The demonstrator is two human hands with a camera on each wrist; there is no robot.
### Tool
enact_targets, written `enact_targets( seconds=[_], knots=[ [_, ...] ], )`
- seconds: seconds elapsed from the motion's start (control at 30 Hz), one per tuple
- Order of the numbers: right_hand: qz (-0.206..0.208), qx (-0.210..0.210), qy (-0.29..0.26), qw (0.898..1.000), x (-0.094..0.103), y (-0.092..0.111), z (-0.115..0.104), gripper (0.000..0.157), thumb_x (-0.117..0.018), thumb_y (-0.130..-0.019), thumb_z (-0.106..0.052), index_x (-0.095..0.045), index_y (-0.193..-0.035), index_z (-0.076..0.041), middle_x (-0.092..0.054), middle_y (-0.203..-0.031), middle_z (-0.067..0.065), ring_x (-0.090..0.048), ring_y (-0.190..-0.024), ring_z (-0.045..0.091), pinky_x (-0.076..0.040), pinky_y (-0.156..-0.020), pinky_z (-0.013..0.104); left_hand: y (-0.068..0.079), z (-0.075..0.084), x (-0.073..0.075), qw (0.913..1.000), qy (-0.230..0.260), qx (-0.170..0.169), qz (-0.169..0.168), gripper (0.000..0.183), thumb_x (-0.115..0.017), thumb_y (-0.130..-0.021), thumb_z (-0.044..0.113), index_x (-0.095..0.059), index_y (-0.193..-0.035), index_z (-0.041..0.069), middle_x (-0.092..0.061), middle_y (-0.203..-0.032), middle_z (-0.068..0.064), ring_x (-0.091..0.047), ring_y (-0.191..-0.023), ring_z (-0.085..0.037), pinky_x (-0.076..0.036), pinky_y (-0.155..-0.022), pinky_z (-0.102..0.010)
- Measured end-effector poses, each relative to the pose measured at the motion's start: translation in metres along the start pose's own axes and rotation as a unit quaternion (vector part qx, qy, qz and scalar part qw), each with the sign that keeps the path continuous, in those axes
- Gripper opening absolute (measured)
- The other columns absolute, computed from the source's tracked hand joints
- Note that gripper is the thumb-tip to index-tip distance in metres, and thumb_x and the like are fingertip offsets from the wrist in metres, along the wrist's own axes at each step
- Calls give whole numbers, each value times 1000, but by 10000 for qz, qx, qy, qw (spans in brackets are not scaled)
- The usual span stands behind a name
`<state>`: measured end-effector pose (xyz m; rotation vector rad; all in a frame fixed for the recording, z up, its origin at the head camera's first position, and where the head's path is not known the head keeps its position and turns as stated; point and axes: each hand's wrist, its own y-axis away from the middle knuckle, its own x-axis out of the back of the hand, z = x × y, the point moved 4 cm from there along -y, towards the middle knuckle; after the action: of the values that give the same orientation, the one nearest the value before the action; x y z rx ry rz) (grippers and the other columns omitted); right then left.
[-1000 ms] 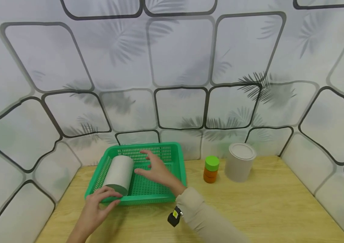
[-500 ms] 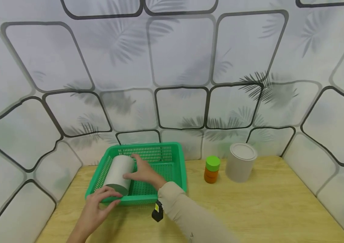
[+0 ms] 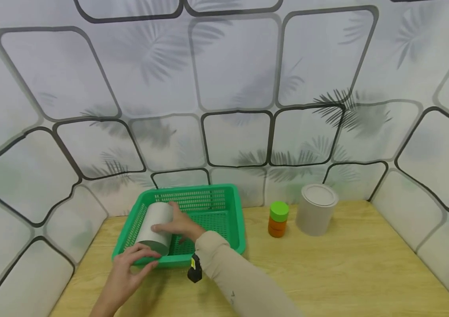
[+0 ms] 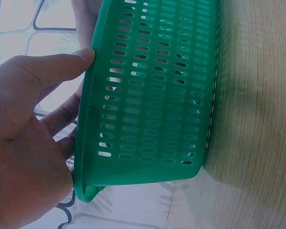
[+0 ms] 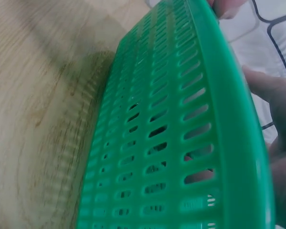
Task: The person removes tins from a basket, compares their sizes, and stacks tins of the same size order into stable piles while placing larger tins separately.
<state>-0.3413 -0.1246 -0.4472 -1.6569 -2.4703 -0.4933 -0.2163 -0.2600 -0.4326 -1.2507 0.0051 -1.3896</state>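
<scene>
A white cylindrical can [image 3: 154,223] lies on its side in the left part of the green slotted plastic basket [image 3: 176,260]. My right hand [image 3: 180,223] grips the can from its right side, with the thumb over the top and the fingers toward the far end. At the basket's front left corner, my left hand [image 3: 128,267] pinches the rim. The left wrist view shows the left thumb [image 4: 62,67] against that rim and the other fingers behind it. In the right wrist view, the basket wall [image 5: 181,119] hides most of the right hand [image 5: 282,114].
To the right of the basket stand a small orange jar with a green lid [image 3: 277,219] and a larger white lidded can [image 3: 317,209], both upright. They share the wooden table [image 3: 339,268] with the basket. A patterned wall [image 3: 236,141] rises behind.
My right hand has moved left across the basket, from above its open middle to the white can, and now grips it. The left hand has stayed on the rim.
</scene>
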Motion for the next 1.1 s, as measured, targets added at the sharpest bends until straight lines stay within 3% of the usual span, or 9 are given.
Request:
enact_targets(
  seconds=[0.2,0.37,0.67,1.1],
  knots=[
    [-63,-264,-683,9973,1,-6,3,99,-77,-78,-35,-10,-150,-25,-40,-128,23,-52,-103,50,-47,-69,66,-3,4,-2,9998,72,-79,161,33,-84,-66,2,-71,-88,23,-63,-89,10,-58,-85,-11,-39,-79,-13],
    [-110,-451,-890,9950,1,-11,7,103,-79,-76,-37,-8,-150,-28,-39,-127,25,-51,-101,54,-47,-64,65,-5,6,-4,9993,156,-172,281,35,-84,-64,0,-72,-88,23,-64,-90,8,-59,-84,-13,-38,-80,-12],
    [-132,-467,-934,9944,-6,-16,9,106,-82,-71,-39,-11,-149,-28,-41,-122,19,-52,-98,45,-49,-58,62,-4,5,-5,9993,206,-121,279,34,-84,-66,1,-72,-89,23,-63,-90,8,-59,-84,-13,-40,-79,-13],
    [-143,-550,-789,9953,-18,-22,7,108,-82,-72,-40,-8,-150,-29,-41,-121,19,-54,-95,43,-49,-57,60,1,0,1,9997,92,35,221,32,-84,-68,4,-71,-89,25,-63,-91,11,-59,-84,-11,-42,-78,-16]
  ],
)
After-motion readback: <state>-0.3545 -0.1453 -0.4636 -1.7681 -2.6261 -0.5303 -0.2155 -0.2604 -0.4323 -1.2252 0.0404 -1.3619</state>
